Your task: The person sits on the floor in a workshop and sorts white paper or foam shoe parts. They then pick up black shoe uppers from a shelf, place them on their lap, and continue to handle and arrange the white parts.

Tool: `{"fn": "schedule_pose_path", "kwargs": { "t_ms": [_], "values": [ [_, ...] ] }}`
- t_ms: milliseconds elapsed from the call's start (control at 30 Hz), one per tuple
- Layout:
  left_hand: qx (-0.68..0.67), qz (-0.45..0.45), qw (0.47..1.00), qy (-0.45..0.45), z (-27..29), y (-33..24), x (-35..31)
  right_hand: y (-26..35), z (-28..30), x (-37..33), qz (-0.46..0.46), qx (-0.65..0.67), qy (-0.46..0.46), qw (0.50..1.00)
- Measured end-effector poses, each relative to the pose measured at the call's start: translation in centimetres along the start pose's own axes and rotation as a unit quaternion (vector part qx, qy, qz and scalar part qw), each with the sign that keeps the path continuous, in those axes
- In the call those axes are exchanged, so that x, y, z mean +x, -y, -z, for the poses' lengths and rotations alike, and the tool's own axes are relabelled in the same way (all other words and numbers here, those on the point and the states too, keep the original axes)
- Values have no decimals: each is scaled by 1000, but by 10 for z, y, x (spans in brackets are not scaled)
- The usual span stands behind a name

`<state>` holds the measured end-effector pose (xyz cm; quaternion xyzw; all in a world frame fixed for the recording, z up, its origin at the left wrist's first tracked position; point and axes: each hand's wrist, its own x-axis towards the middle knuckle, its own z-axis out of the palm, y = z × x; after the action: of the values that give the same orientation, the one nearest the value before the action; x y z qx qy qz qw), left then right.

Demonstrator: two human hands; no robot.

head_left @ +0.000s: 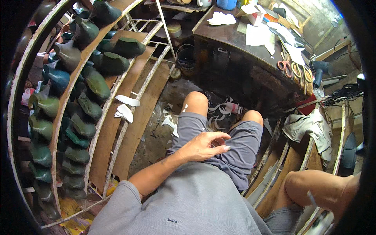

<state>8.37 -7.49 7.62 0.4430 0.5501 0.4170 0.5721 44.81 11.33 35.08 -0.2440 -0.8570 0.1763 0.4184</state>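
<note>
My left hand (205, 147) hovers over my lap, above the grey shorts (241, 147). Its thumb and forefinger are apart and slightly curved, with nothing visible between them. My right arm (317, 186) reaches out to the right, past the rack there, and its hand is cut off by the dark rim of the picture. Two white cut pieces (124, 112) lie on the left rack, the things nearest my left hand on that side. White offcuts (169, 122) are scattered on the floor around my knees.
Dark green shoe lasts (96, 82) fill the curved rack at left. Ahead, a dark table (219, 33) bears white sheets (260, 37), scissors (284, 68) and a blue container (226, 4). A pale cloth (309, 129) hangs over the right rack (284, 154). A dark bucket (185, 58) stands beside the table.
</note>
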Motion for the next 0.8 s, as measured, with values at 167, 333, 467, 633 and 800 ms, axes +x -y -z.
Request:
{"fn": "schedule_pose_path", "kwargs": {
  "t_ms": [167,333,467,633,800],
  "values": [
    [48,-62,997,-15,-3,9,0,3,-1,1,32,-9,-1,999],
    [44,-15,999,1,1,3,0,16,-5,1,12,-5,-16,1000],
    [0,1,1000,22,0,4,-1,11,-9,0,16,-2,1,1000],
    [-16,34,999,11,-2,-2,-2,6,-13,4,12,2,5,1000],
    [58,-69,996,-27,2,12,-5,8,-22,5,22,0,15,1000]
  ]
}}
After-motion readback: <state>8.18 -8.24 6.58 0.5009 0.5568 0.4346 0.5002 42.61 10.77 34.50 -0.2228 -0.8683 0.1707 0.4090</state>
